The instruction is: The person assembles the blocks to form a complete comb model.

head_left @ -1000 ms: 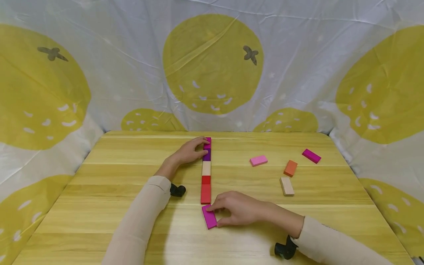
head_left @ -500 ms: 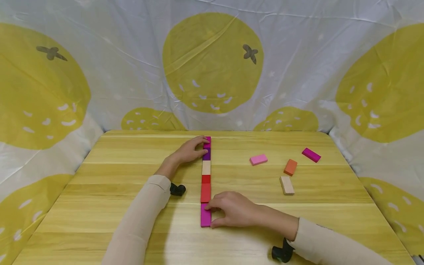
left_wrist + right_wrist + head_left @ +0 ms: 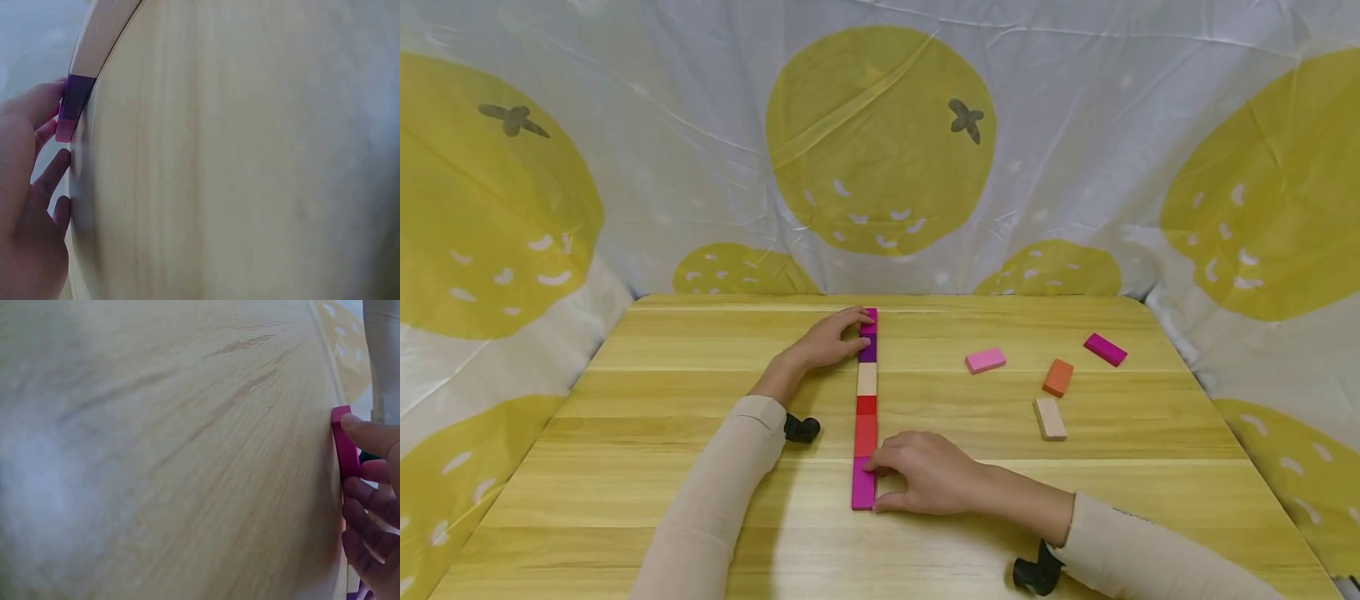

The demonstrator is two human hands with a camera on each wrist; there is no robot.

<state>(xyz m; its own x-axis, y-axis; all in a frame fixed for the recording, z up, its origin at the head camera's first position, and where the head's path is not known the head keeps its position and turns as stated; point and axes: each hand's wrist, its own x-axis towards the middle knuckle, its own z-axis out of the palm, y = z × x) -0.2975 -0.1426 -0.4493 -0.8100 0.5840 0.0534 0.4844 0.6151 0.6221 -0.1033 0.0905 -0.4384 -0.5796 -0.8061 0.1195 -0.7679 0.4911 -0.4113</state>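
Note:
A straight row of flat wooden blocks runs away from me in the head view. My left hand (image 3: pixel 831 337) is at its far end, index finger on a magenta block (image 3: pixel 872 314) and thumb against the purple block (image 3: pixel 77 95). The row continues nearer with a plain wood block (image 3: pixel 867 379), a red block (image 3: pixel 867 405) and a lighter red block (image 3: pixel 865 435). At the near end my right hand (image 3: pixel 928 475) pinches another magenta block (image 3: pixel 862 490) between thumb and fingers. That block lies flat against the lighter red one, in line with it.
Loose blocks lie to the right on the wooden table (image 3: pixel 625 467): pink (image 3: pixel 985 361), orange (image 3: pixel 1057 377), plain wood (image 3: pixel 1049 419) and magenta (image 3: pixel 1105 350). A fruit-patterned cloth (image 3: pixel 1060 125) hangs behind the table. Each wrist wears a black mount.
My right hand has turned the near magenta block from a slant to straight and brought it against the lighter red block, closing the gap. The left hand has stayed in place.

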